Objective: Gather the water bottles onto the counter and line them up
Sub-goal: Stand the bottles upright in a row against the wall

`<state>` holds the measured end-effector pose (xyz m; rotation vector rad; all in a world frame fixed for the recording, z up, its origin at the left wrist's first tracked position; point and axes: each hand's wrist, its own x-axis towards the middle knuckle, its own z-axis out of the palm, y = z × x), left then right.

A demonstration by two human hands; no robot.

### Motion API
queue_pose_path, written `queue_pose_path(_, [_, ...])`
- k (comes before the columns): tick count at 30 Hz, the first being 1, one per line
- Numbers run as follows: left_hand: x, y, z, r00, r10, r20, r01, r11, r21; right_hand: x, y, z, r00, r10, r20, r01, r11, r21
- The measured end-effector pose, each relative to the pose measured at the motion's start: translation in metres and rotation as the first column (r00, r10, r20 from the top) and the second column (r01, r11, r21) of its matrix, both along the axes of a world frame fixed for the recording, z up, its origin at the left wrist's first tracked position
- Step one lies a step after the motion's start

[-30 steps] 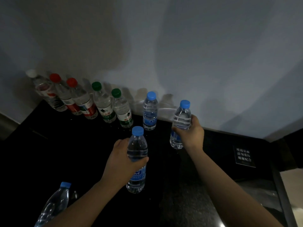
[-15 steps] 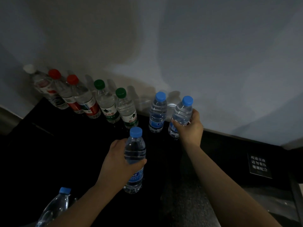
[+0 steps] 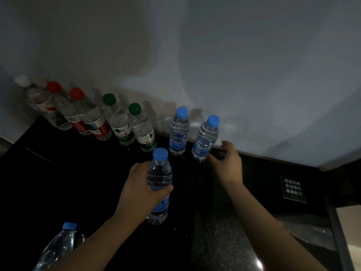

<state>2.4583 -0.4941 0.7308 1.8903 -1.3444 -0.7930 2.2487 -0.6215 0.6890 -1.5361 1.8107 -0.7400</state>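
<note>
Water bottles (image 3: 119, 122), clear ribbed plastic, line the wall (image 3: 234, 65) at centre left on a glossy black counter (image 3: 78, 182). Left hand (image 3: 136, 190) grips a blue-capped bottle (image 3: 159, 173) at centre; right hand (image 3: 228, 163), fingers loosely spread, hovers beside the rightmost bottle (image 3: 206, 137).

We see a dim, grainy scene: the black counter (image 3: 78, 182) swallows detail, soft shadows spread over the pale wall (image 3: 234, 75), and the bottles (image 3: 117, 122) lean outward near the left edge.
</note>
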Motion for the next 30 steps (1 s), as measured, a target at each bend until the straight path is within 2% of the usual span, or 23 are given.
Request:
queue_pose_path(3, [-0.008,-0.002,0.0,1.0,-0.018,0.008,0.018,1.0,-0.017,-0.024,0.027,0.007,0.986,0.104,-0.133,-0.095,0.993,0.067])
queue_pose_path(6, [-0.021,-0.007,0.001,0.999,-0.05,-0.005,0.05,0.998,-0.026,-0.046,0.054,0.015,0.925,0.263,-0.273,-0.22,0.959,0.18])
queue_pose_path(9, [-0.038,-0.016,0.002,0.997,-0.082,-0.01,0.082,0.996,-0.035,-0.065,0.079,0.021,0.876,0.321,-0.36,-0.251,0.941,0.229])
queue_pose_path(19, [-0.116,-0.079,0.01,0.98,-0.193,-0.041,0.187,0.977,-0.104,-0.116,0.122,0.016,0.89,0.267,-0.37,-0.159,0.941,0.298])
queue_pose_path(23, [-0.148,-0.112,0.005,0.97,-0.242,-0.001,0.241,0.963,-0.119,-0.138,0.131,0.01,0.913,0.201,-0.354,-0.084,0.945,0.317])
queue_pose_path(30, [-0.181,-0.154,-0.003,0.982,-0.179,0.065,0.187,0.97,-0.157,-0.16,0.134,0.0,0.932,0.121,-0.342,-0.008,0.95,0.313])
